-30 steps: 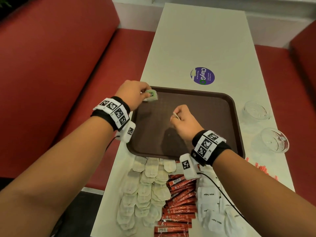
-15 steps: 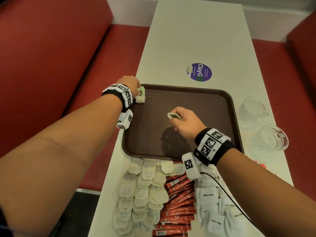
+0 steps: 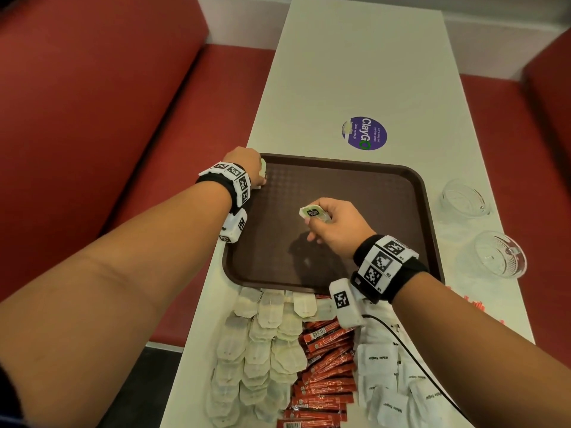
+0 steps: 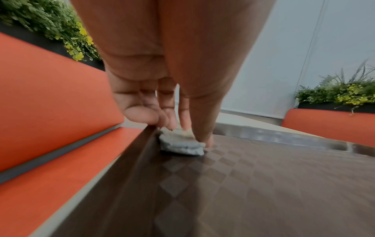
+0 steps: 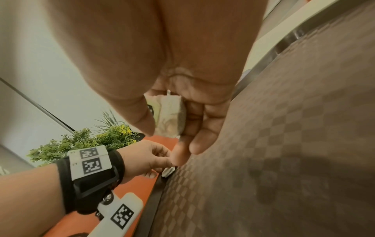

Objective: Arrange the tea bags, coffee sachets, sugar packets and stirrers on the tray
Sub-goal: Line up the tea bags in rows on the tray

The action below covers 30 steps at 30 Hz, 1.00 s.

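Observation:
A dark brown tray [image 3: 370, 193] lies across the white table. My left hand [image 3: 247, 165] is at the tray's far left corner, its fingertips [image 4: 182, 126] holding a tea bag [image 4: 180, 144] down on the tray floor beside the rim. My right hand [image 3: 333, 223] hovers above the middle of the tray and pinches a second tea bag [image 3: 313, 213] with a green label; in the right wrist view this tea bag [image 5: 170, 115] sits between thumb and fingers. Loose tea bags [image 3: 262, 344], red coffee sachets [image 3: 324, 372] and white sugar packets [image 3: 389, 384] lie on the table in front of the tray.
Two clear glass bowls [image 3: 463, 196] [image 3: 497, 254] stand right of the tray. Red stirrers [image 3: 475, 304] peek out past my right forearm. A purple sticker [image 3: 364, 133] marks the table beyond the tray. Red benches [image 3: 92, 118] flank the table on both sides.
My left hand has carried its tea bag left and down to the tray's far left corner. My right hand turned, and its tea bag's green label now faces up.

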### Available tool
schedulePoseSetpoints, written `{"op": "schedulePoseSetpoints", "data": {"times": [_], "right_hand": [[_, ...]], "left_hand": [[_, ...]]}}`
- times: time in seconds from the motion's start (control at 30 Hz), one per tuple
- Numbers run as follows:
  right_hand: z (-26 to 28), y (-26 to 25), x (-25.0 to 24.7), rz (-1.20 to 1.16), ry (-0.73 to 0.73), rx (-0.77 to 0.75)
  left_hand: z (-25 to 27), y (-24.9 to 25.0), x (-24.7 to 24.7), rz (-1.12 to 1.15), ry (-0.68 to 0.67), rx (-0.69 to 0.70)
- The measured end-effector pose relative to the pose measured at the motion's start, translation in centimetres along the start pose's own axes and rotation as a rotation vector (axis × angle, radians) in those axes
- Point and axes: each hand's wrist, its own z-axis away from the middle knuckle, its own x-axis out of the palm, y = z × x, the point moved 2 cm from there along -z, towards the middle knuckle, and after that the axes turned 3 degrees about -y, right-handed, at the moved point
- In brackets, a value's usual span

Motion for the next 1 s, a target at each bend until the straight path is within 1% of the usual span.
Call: {"op": "schedulePoseSetpoints", "data": {"times": [0.07, 0.13, 0.2, 0.27, 0.33, 0.4, 0.47, 0.53, 0.6, 0.67, 0.73, 0.8, 0.87, 0.9, 0.93, 1.0], "right_hand": [[-0.1, -0.2, 0.1, -0.009, 0.009, -0.003], [-0.2, -0.5, 0.2, -0.012, 0.021, -0.012], [-0.3, -0.8, 0.2, -0.01, 0.036, -0.031], [-0.4, -1.3, 0.1, -0.029, 0.061, -0.059], [-0.2, -2.0, 0.0, -0.048, 0.089, -0.089], [-0.1, -2.2, 0.1, -0.025, 0.096, -0.106], [-0.3, -2.1, 0.4, -0.048, 0.09, -0.096], [-0.4, -1.9, 0.7, -0.12, 0.075, -0.07], [-0.2, -2.0, 0.8, -0.105, 0.083, -0.073], [-0.2, -2.0, 0.7, -0.081, 0.095, -0.084], [-0.4, -1.7, 0.7, -0.054, 0.112, -0.069], [-0.6, -1.0, 0.7, -0.022, 0.101, -0.044], [-0.4, -0.2, 0.8, 0.09, 0.045, -0.02], [-0.1, 0.2, 0.8, 0.167, 0.002, 0.004], [0.3, 0.5, 0.9, 0.246, -0.052, 0.034], [1.2, 1.1, 0.9, 0.397, -0.159, 0.09]], "left_hand": [[1.0, 0.2, -0.7, 0.072, 0.028, 0.028], [2.6, 0.6, -1.7, 0.245, 0.106, 0.105], [5.2, 1.4, -2.8, 0.459, 0.152, 0.254], [8.2, 2.3, -3.7, 0.612, 0.09, 0.407], [10.5, 2.7, -3.9, 0.631, 0.029, 0.522], [11.4, 2.9, -3.2, 0.553, 0.031, 0.569], [11.6, 2.9, -2.5, 0.521, 0.094, 0.572], [11.8, 2.7, -2.4, 0.577, 0.152, 0.56], [12.0, 2.5, -2.4, 0.62, 0.162, 0.561], [12.0, 2.5, -2.2, 0.611, 0.158, 0.572], [11.9, 2.5, -2.2, 0.612, 0.19, 0.558], [11.1, 1.7, -2.7, 0.641, 0.269, 0.483], [9.8, 0.3, -3.4, 0.608, 0.335, 0.37], [9.0, -0.5, -3.7, 0.554, 0.33, 0.316], [8.3, -1.2, -3.8, 0.482, 0.29, 0.267], [6.9, -2.3, -3.4, 0.286, 0.145, 0.194]]}}
